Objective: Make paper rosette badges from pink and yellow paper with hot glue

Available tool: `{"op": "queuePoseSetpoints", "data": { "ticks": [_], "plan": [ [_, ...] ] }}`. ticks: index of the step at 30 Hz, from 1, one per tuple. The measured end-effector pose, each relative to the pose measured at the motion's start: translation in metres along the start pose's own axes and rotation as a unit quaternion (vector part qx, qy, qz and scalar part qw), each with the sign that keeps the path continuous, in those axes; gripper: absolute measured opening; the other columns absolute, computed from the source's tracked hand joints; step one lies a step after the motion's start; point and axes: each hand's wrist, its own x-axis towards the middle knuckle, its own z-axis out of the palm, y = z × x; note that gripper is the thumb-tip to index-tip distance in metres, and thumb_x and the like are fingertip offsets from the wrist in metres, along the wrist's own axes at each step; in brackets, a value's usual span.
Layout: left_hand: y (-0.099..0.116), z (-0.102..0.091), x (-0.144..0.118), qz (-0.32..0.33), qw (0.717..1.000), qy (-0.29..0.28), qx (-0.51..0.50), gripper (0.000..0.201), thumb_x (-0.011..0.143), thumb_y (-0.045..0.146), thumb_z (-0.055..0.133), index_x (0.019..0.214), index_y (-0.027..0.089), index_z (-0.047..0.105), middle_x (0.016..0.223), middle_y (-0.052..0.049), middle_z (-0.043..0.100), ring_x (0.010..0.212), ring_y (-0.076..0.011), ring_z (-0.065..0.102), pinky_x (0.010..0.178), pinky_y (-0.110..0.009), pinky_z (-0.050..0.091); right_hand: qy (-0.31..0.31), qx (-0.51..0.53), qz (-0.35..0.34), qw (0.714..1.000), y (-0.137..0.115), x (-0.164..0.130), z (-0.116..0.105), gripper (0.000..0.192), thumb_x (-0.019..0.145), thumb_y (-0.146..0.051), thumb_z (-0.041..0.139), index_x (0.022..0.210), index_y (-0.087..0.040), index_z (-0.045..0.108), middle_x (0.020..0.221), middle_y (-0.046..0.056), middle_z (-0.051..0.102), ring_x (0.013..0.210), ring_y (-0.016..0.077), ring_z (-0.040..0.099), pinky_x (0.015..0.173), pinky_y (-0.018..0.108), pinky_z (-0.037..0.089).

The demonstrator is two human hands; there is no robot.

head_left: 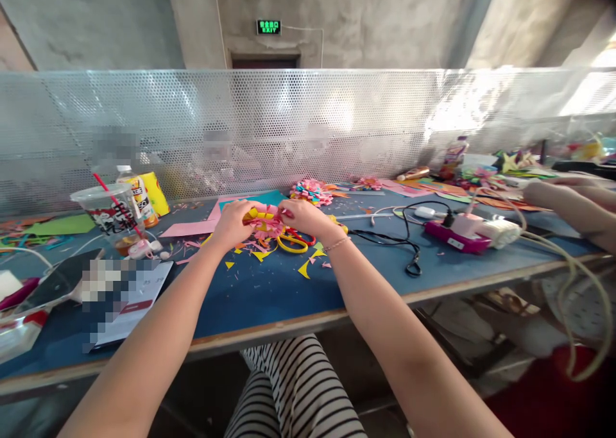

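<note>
Blue table (269,297), scissors (293,240), scraps, cup (108,210)

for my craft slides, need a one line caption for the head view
Left hand and right hand hold a pink and yellow paper flower over a scrap-strewn blue table.

A green sign (268,27) on the far wall reads "EXIT" under unreadable characters.

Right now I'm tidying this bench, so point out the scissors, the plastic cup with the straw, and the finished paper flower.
scissors (292,242), head view, yellow handle loop.
plastic cup (106,212), head view, clear side wall.
paper flower (311,191), head view, petal middle.
</note>
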Motion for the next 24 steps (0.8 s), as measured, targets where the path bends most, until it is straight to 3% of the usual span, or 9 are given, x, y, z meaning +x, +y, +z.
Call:
{"op": "queuePoseSetpoints", "data": {
  "ticks": [8,12,15,20,24],
  "plan": [
    [-0.001,0.004,0.001,0.022,0.999,0.032,0.0,0.046,0.064,0.007,0.054,0.107,0.022,0.062,0.101,-0.005,0.065,0.097,-0.0226,0.056,0.087,-0.037,0.045,0.008,0.038,0.019,0.999,0.001,0.003,0.01,0.013,0.079,-0.012,0.049,0.079,-0.015,0.062,0.07,0.001,0.06,0.063,0.0103,0.05,0.06,0.021,0.033],
    [0.0,0.005,0.001,0.006,0.999,0.038,-0.019,0.045,0.064,0.007,0.054,0.105,0.021,0.063,0.101,-0.004,0.066,0.097,-0.0219,0.057,0.088,-0.036,0.046,0.03,0.126,0.054,0.99,0.001,0.004,0.015,0.012,0.075,-0.014,0.052,0.082,-0.016,0.061,0.073,0.001,0.062,0.069,0.0112,0.055,0.064,0.022,0.037],
    [0.0,0.003,0.002,-0.016,0.998,0.046,-0.042,0.043,0.064,0.009,0.056,0.104,0.021,0.063,0.102,-0.005,0.066,0.098,-0.0221,0.059,0.09,-0.035,0.046,0.024,0.235,0.083,0.968,0.0,0.003,0.012,0.02,0.073,-0.018,0.055,0.093,-0.015,0.057,0.078,0.001,0.063,0.07,0.012,0.056,0.065,0.023,0.041],
    [0.004,0.001,0.004,-0.072,0.99,0.055,-0.108,0.04,0.063,0.012,0.061,0.102,0.019,0.064,0.104,-0.005,0.067,0.099,-0.0215,0.061,0.089,-0.033,0.047,-0.026,0.415,0.105,0.904,0.003,-0.001,0.003,0.03,0.073,-0.021,0.051,0.103,-0.018,0.047,0.075,-0.002,0.059,0.059,0.0099,0.049,0.055,0.023,0.04],
    [0.006,-0.002,0.004,-0.145,0.973,0.059,-0.171,0.042,0.063,0.018,0.066,0.105,0.018,0.061,0.102,-0.005,0.067,0.092,-0.02,0.063,0.084,-0.032,0.05,0.023,0.421,0.134,0.897,0.007,0.003,0.005,0.025,0.076,-0.022,0.051,0.101,-0.017,0.05,0.068,-0.004,0.054,0.053,0.0083,0.044,0.049,0.021,0.036]
  ]
}}
